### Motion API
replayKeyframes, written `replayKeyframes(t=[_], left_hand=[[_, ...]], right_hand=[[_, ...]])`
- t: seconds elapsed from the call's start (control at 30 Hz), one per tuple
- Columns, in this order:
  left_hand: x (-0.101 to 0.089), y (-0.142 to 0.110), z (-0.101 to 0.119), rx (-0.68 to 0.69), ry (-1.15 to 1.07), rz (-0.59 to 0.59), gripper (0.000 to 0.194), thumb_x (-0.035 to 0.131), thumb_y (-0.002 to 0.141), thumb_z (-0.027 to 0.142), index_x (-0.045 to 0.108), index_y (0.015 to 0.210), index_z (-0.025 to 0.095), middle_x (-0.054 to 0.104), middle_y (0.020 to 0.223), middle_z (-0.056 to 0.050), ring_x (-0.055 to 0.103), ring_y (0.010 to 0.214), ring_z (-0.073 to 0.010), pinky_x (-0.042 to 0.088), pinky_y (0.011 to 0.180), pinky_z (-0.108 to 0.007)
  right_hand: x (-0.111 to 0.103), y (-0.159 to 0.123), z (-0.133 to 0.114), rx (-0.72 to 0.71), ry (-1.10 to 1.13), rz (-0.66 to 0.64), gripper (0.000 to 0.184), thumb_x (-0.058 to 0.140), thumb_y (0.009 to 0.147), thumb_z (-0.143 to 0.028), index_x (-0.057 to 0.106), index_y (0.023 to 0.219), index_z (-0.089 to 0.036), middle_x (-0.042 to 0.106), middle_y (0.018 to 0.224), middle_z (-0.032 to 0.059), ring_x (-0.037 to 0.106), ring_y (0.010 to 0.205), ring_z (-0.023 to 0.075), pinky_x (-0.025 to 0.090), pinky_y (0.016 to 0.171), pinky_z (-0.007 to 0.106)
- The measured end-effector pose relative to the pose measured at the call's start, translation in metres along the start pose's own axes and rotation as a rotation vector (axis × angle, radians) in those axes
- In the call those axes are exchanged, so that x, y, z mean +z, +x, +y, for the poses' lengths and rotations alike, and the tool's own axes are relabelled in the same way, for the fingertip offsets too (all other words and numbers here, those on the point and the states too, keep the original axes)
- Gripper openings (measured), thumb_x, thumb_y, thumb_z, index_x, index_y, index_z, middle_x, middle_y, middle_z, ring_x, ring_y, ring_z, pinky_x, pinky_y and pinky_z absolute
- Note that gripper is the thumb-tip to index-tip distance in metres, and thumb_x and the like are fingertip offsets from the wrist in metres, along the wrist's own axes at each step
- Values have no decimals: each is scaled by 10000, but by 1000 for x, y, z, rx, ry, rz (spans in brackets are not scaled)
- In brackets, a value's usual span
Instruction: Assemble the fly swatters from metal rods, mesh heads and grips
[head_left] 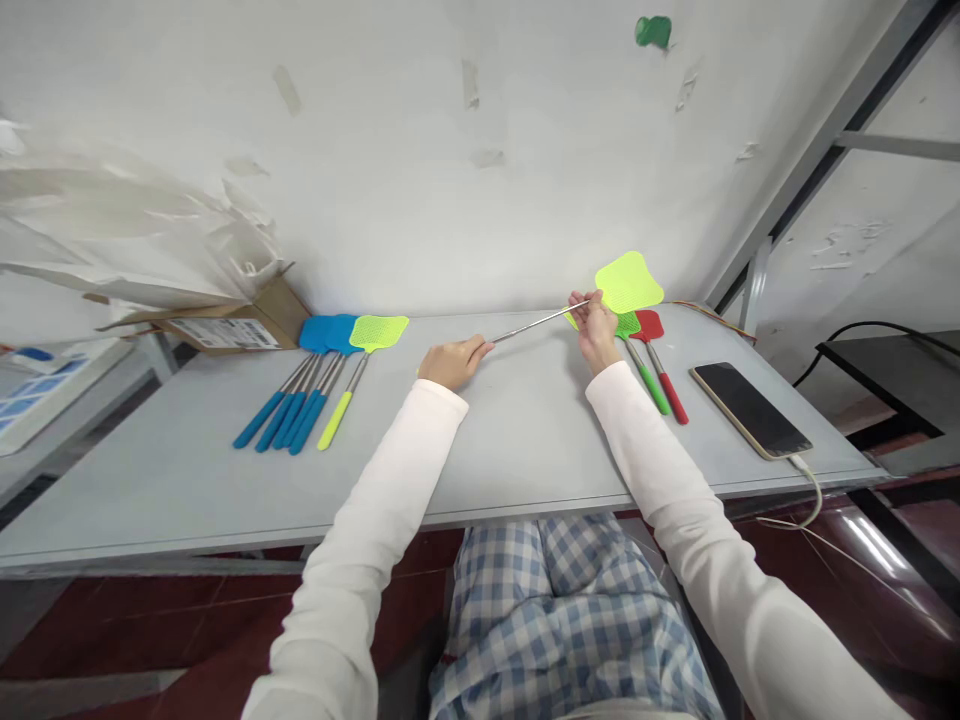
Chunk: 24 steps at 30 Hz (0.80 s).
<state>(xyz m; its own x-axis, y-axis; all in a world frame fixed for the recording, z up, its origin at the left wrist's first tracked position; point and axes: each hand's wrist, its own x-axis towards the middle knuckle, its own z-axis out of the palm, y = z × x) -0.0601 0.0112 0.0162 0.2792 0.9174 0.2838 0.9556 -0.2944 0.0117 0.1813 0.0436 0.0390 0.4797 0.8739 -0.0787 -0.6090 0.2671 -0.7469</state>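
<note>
The right hand (594, 328) and left hand (454, 362) are apart, both closed on the same lime-green fly swatter (628, 283), which is held up just above the grey surface (525, 450). The right hand pinches the thin metal shaft (540, 319) just below the mesh head, while the left hand grips the shaft's lower end. Just to the right of this swatter lie a green-handled fly swatter (646, 377) and a red-handled fly swatter (671, 398), side by side, with a smartphone (750, 410) and its white charging cable (814, 490) farther right. Well to the left of the held swatter are a yellow-handled fly swatter (335, 420) with a lime-green head and a close row of blue fly swatters (285, 410). Farther left are a cardboard box (232, 325) and crumpled white plastic sheeting (135, 210). Below the held swatter, checked trousers (562, 620) show beneath the surface's edge, and white sleeves (375, 480) cover both forearms.
</note>
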Motion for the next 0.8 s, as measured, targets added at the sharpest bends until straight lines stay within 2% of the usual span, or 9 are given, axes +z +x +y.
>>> replayKeyframes(t=[0.17, 0.37, 0.57, 0.8], left_hand=[[0, -1, -25, 1, 13, -7, 411, 369, 969, 525, 675, 973, 251, 749, 898, -82, 677, 799, -246, 305, 619, -302], [-6, -2, -49, -11, 26, 39, 384, 392, 963, 494, 679, 911, 243, 735, 799, -67, 662, 745, -223, 283, 602, -293], [-6, -8, -57, -15, 52, 151, 388, 400, 959, 482, 657, 836, 219, 718, 768, -80, 646, 720, -221, 251, 580, -303], [-7, -12, -57, -19, -4, 191, 441, 369, 957, 522, 627, 781, 211, 693, 730, -87, 606, 650, -206, 206, 557, -303]], right_hand=[[-9, 18, -12, -33, -11, 74, 267, 485, 983, -322, 507, 753, -188, 686, 726, -4, 699, 684, 74, 576, 889, 247], [-5, 33, -26, -93, -56, 59, 288, 489, 974, -400, 514, 774, -195, 685, 753, 1, 715, 764, 89, 582, 893, 263], [0, 43, -37, -133, -97, -1, 311, 512, 953, -452, 517, 781, -194, 702, 815, 29, 720, 859, 110, 579, 908, 282], [5, 38, -40, -175, -103, -39, 304, 560, 927, -450, 530, 768, -192, 702, 783, 24, 711, 785, 105, 591, 863, 275]])
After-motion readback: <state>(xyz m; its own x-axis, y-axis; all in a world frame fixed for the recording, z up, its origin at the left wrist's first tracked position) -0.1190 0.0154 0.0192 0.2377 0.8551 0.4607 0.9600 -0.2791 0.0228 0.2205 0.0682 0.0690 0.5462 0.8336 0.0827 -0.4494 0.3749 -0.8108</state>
